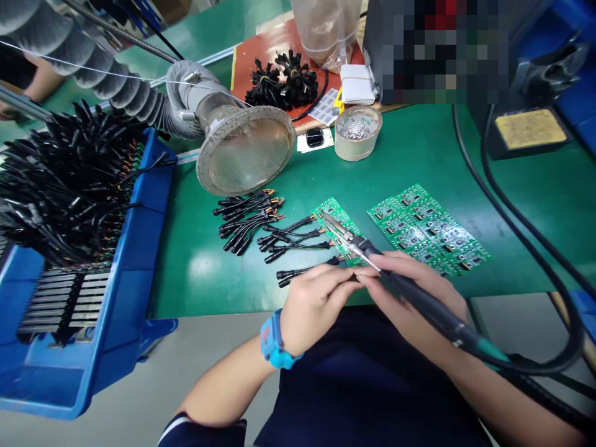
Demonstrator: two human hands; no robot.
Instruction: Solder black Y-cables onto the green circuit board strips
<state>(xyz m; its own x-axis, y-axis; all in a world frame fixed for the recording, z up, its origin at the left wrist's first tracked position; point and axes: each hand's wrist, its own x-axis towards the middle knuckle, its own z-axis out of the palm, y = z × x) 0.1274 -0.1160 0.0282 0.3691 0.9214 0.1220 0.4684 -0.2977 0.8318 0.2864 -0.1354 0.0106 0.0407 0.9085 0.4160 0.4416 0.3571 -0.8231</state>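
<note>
My right hand (414, 292) is closed round a black soldering iron (372, 257), its metal tip resting on a green circuit board (339, 225) near the table's front edge. My left hand (316, 304), with a blue watch on the wrist, has its fingers pinched together just left of the iron; what they pinch is too small to make out. Black cable leads (291, 239) are attached along the board's left side. A loose heap of black leads with orange ends (249, 217) lies further left.
A panel of green boards (428, 228) lies right of the hands. A fume extractor funnel (244, 146) on a ribbed hose hangs over the mat. A blue bin (116, 298) of black cables stands left. Behind are a round tin (357, 131), more connectors (282, 79) and a soldering stand (531, 127).
</note>
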